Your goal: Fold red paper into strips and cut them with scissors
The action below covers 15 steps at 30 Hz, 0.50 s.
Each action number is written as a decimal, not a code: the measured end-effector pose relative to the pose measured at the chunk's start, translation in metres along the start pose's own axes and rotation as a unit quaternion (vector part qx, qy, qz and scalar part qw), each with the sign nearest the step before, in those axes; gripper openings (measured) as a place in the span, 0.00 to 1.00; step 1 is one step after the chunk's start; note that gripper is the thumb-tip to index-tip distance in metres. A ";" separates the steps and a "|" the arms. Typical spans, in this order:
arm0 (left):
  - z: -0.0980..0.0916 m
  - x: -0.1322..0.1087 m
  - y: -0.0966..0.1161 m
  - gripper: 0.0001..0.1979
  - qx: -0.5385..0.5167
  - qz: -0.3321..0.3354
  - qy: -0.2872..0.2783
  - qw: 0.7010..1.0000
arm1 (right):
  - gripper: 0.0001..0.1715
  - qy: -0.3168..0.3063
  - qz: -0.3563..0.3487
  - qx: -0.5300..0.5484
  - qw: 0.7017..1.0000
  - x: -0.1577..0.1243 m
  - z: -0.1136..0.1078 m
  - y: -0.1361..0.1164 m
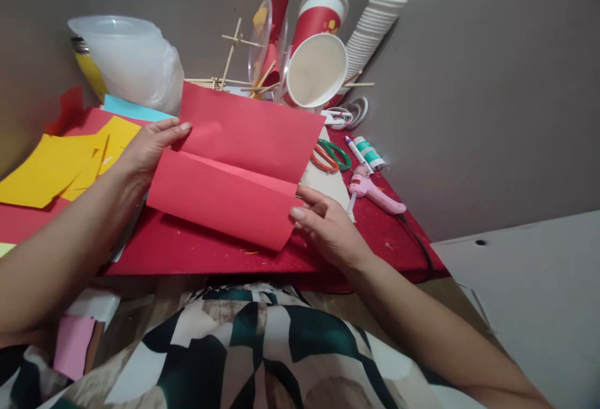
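A red sheet of paper [248, 131] is held up over the table, with a lower red panel [225, 199] across its front. Whether that panel is a folded flap or a separate piece, I cannot tell. My left hand [150, 143] grips the left edge, thumb on top and the other fingers mostly hidden behind. At the lower right corner, my right hand [328, 221] pinches the paper between thumb and fingers. Yellow paper pieces [56, 162] lie beside my left forearm. Past my right hand are green-and-orange-handled scissors [340, 154] and a pink glue gun [375, 191].
The red-covered table [178, 246] meets grey walls. At the back stand clear plastic bowls [126, 52], a stick frame [229, 52], a white-mouthed paper cup [316, 71] and a leaning stack of cups [375, 30]. The glue gun's cord [419, 243] runs off the right edge.
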State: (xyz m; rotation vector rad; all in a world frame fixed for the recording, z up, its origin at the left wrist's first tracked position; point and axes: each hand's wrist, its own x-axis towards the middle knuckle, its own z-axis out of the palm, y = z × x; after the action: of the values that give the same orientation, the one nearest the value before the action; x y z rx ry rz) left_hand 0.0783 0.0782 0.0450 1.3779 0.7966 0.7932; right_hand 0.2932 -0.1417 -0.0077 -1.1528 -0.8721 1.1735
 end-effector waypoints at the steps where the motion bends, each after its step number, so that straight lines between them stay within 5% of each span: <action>1: 0.001 -0.001 0.000 0.23 -0.012 -0.001 0.001 1.000 | 0.31 0.006 0.005 0.000 1.000 0.000 0.001 0.001; 6: 0.011 -0.001 -0.001 0.20 -0.035 -0.001 0.006 0.999 | 0.16 0.058 0.007 0.021 0.998 0.000 0.002 0.005; 10: 0.014 -0.003 -0.006 0.17 -0.028 -0.014 0.019 0.999 | 0.15 0.102 0.011 0.029 0.994 -0.002 0.000 0.003; 15: 0.006 -0.017 -0.014 0.30 -0.020 -0.082 -0.016 0.996 | 0.14 0.122 0.007 0.002 0.992 -0.003 -0.005 0.002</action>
State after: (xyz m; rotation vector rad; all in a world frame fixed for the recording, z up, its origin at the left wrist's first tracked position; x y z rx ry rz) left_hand 0.0749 0.0600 0.0315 1.2693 0.8529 0.6545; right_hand 0.2973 -0.1456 -0.0104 -1.2700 -0.6750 1.0184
